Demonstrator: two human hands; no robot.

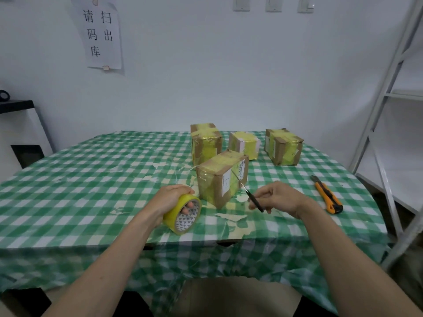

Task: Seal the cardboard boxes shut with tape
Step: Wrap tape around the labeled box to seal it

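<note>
Left hand (169, 197) has its fingers hooked through the core of the yellow tape roll (184, 213), which rests on the checked tablecloth (91, 170), while the right hand (278, 197) pinches a small pair of scissors (253, 200) with the tips aimed up and away at the nearest cardboard box (222, 177). That box sits just beyond and between both hands, long axis running away to the right, and a thin tape strand looks to run off its near right face toward the blades, so I'd guess the right hand does the snip. Three more taped boxes (245, 144) stand behind, and an orange utility knife (327, 195) lies off right.
</note>
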